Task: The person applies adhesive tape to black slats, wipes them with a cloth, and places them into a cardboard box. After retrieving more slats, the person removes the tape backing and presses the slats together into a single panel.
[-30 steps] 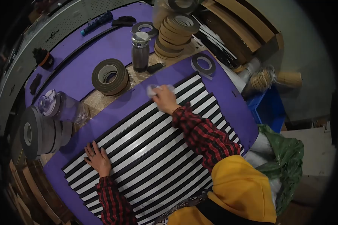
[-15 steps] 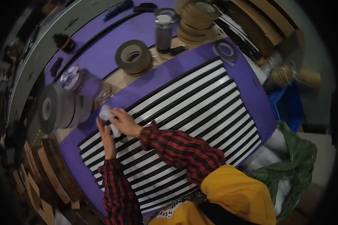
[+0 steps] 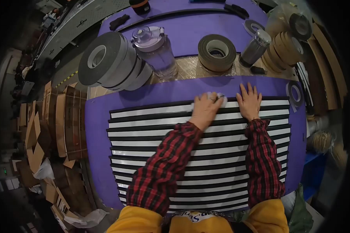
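Your surface is covered in purple sheeting; a glossy tan band shows between its near and far sections. Upper left of you, a long grey panel with dark lettering runs diagonally. Below it: dark floor, yellow-and-dark striped marking. To your left, stacked cardboard boxes, some flaps raised, clear plastic near the lowest. To your right, a blue bin beside the surface. Light: moderate over your surface, dim at far left, where detail is unreadable.
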